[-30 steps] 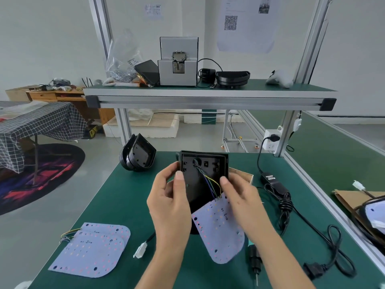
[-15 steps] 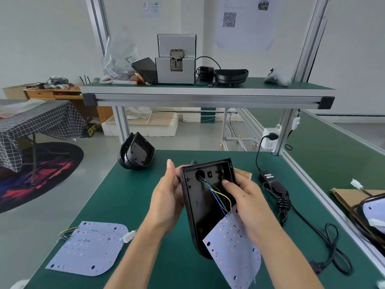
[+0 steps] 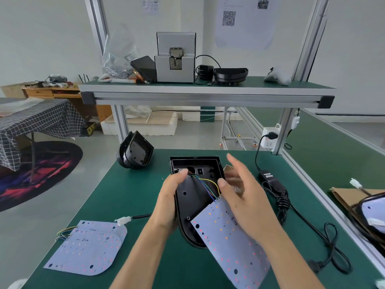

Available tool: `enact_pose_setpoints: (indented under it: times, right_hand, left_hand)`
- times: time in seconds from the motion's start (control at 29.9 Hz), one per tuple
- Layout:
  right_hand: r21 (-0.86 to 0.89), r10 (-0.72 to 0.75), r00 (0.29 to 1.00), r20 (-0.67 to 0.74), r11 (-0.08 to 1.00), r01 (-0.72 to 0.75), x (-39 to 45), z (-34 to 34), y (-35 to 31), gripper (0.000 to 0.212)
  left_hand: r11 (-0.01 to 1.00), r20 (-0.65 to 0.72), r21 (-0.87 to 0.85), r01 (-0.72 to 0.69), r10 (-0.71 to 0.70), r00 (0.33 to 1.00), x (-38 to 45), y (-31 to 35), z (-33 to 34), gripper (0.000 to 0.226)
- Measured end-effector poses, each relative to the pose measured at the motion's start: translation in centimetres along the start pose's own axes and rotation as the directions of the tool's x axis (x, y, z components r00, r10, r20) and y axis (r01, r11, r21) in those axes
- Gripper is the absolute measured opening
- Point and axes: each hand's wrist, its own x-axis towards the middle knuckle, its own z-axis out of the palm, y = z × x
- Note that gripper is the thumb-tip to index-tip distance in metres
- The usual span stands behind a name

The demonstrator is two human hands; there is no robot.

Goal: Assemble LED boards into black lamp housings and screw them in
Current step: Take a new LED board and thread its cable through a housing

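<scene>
1. The job looks to be early in one unit: the black lamp housing [image 3: 194, 197] lies open side up on the green table [image 3: 129, 197], near the middle, and its LED board [image 3: 229, 243] is not yet seated. The board hangs out over the housing's near right edge, joined to it only by coloured wires [image 3: 208, 184] that run up into the round hole at the housing's far end.
2. The left hand [image 3: 168, 203] grips the housing's left wall, fingers curled round the rim and thumb inside. The right hand [image 3: 243, 195] hovers above the board's far edge with its fingers apart and relaxed, clamped on nothing; whether the thumb touches the wires I cannot tell.
3. What is left, by my judgement: fold the wires in, lay the board flat in the housing, line up the holes, then drive the screws. No screw shows in this housing.
4. More work waits: spare LED boards [image 3: 87, 251] lie stacked at near left, and empty housings [image 3: 135, 151] stand nested at far left.
5. The housing is matt black moulded plastic, D-shaped, with a straight far end, a rounded near end and raised screw bosses inside.
6. The board is a thin, stiff, pale sheet of matching outline, dotted with small orange and red LEDs and a few punched holes.
</scene>
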Motion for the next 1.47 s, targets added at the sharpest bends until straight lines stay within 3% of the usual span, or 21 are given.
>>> enact_pose_setpoints:
  times: [0.03,0.1,0.2,0.33,0.4,0.5,0.57,0.67,0.87,1.04,1.27,1.47]
  right_hand:
    - [-0.128,-0.158,0.987,0.006,0.979,0.157,-0.4,-0.3,0.1,0.047]
    - [-0.364,-0.381,0.912,0.151,0.836,0.410,-1.0,-0.8,0.1,0.047]
    - [-0.536,-0.367,0.840,0.399,0.651,0.538,-1.0,-1.3,-0.4,0.053]
    - [-0.592,-0.294,0.801,0.521,0.552,0.587,-0.6,-1.8,-1.7,0.050]
    - [-0.520,-0.295,0.785,0.545,0.615,0.592,-0.5,-2.0,-1.7,0.045]
    - [-0.323,-0.265,0.826,0.498,0.827,0.460,-0.1,-2.4,-2.3,0.041]
    - [-0.288,-0.269,0.884,0.383,0.874,0.391,0.6,-2.5,-3.0,0.042]
    - [-0.233,-0.231,0.950,0.212,0.932,0.278,1.8,-2.2,-3.7,0.046]
    - [-0.211,-0.256,0.966,0.033,0.943,0.257,2.1,-0.6,-3.6,0.046]
    - [-0.386,-0.326,0.943,0.065,0.863,0.325,1.9,-0.2,-3.4,0.047]
    - [-0.245,-0.150,0.983,0.108,0.954,0.173,0.5,0.1,-1.9,0.055]
    - [-0.052,-0.056,0.998,0.042,0.997,0.059,0.0,0.1,-1.2,0.018]
  left_hand:
    - [1.000,0.004,-0.002,0.000,0.000,1.000,-0.1,0.3,0.0,0.096]
    - [1.000,-0.007,0.018,-0.018,0.018,1.000,0.0,0.7,0.0,0.097]
    - [1.000,0.035,0.010,0.005,-0.005,0.999,0.0,1.1,0.2,0.102]
    - [0.999,0.020,-0.024,0.036,-0.035,0.999,-0.2,1.3,0.3,0.101]
    - [1.000,0.012,0.000,0.031,-0.031,0.999,-0.4,1.5,0.6,0.095]
    - [0.995,0.047,0.100,-0.006,0.001,0.999,-0.6,0.9,0.8,0.082]
    - [0.990,0.097,0.139,0.014,-0.027,0.995,-0.8,0.3,1.1,0.065]
    - [0.988,0.161,0.141,0.069,-0.092,0.983,-1.2,-0.2,1.5,0.062]
    - [0.991,0.165,0.129,0.033,-0.054,0.985,-1.4,-0.1,1.9,0.058]
    - [0.997,0.159,0.074,0.013,-0.024,0.987,-1.2,0.0,1.1,0.070]
    - [0.997,0.150,0.072,0.010,-0.020,0.988,-1.0,-0.6,1.2,0.067]
    - [0.999,0.175,0.031,0.035,-0.040,0.984,-0.9,-0.9,1.3,0.075]
